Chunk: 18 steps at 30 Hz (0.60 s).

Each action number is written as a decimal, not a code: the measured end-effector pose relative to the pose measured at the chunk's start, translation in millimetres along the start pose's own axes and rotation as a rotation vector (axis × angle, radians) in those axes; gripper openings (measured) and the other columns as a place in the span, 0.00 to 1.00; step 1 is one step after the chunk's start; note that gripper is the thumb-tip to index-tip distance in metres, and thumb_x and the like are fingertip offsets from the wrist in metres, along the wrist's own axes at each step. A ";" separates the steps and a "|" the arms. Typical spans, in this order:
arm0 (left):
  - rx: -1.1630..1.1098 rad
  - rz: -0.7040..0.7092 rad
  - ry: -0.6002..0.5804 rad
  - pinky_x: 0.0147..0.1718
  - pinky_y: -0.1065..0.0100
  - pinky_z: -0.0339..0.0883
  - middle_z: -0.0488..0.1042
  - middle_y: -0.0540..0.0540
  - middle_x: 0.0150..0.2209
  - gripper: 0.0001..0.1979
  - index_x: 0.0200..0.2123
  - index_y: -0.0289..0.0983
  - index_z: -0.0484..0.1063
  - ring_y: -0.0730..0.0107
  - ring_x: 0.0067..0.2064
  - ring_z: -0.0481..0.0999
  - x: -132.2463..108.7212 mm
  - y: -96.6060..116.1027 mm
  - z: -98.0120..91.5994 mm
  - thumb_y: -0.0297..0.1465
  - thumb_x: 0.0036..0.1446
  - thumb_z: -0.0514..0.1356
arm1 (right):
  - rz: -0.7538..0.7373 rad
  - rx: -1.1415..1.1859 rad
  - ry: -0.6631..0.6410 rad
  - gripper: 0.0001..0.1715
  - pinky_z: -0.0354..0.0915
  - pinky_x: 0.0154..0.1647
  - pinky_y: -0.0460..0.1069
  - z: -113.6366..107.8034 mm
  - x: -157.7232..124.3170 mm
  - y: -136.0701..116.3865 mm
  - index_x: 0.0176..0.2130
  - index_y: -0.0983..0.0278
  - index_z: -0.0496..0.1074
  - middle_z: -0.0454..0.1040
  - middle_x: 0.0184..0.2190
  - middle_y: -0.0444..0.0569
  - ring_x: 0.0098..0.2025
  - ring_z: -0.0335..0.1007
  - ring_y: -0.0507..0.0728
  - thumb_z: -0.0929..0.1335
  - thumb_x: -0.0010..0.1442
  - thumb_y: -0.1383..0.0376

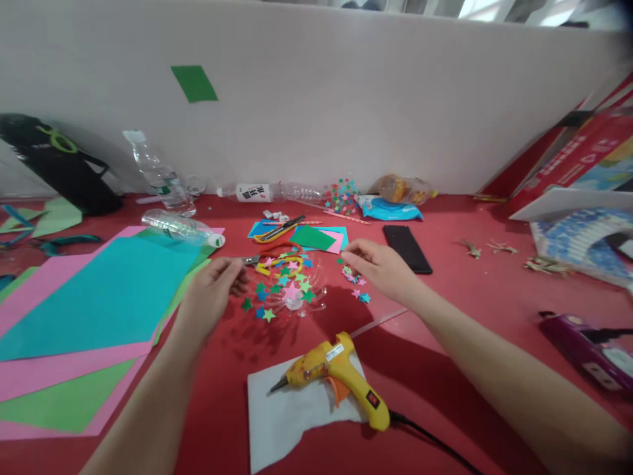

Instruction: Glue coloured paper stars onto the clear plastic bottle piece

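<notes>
A flower-like piece of clear plastic (321,305) with curled strips lies mid-table, its strips bearing several pink, blue and green paper stars (291,291). At its left edge is my left hand (216,280), its fingers pinched together; what they hold, if anything, is hidden. My right hand (370,262) hovers at the right, fingers bent and closed by a small pile of loose stars (352,276). Whatever is between those fingertips is too small to name. Scissors (266,265) with red and yellow handles lie behind the starred piece. A yellow hot glue gun (321,366) rests in front.
White cloth (277,435) lies under the glue gun. Coloured paper sheets (109,290) and a plastic bottle (178,226) are at left. Behind are a utility knife (281,229), a star-covered ball (342,196) and a phone (406,248). A purple power strip (586,349) sits at right.
</notes>
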State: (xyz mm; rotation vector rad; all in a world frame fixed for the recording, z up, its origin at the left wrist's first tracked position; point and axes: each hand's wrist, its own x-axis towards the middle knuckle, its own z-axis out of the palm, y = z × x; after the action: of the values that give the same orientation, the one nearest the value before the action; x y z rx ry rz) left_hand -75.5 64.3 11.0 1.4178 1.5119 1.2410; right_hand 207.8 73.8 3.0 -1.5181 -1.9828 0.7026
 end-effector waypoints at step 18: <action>-0.123 0.188 0.044 0.24 0.74 0.61 0.72 0.53 0.29 0.10 0.36 0.40 0.67 0.77 0.25 0.69 -33.4 33.1 -1.6 0.34 0.54 0.65 | -0.033 -0.697 -0.103 0.19 0.70 0.49 0.58 21.3 -1.7 39.4 0.54 0.64 0.68 0.70 0.53 0.53 0.49 0.71 0.58 0.67 0.66 0.59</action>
State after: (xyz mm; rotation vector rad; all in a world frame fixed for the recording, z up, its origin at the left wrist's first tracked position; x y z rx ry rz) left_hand -62.2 29.2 39.2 1.4855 1.3295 1.4612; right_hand 220.6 79.5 -39.6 -1.8385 -2.4761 0.0542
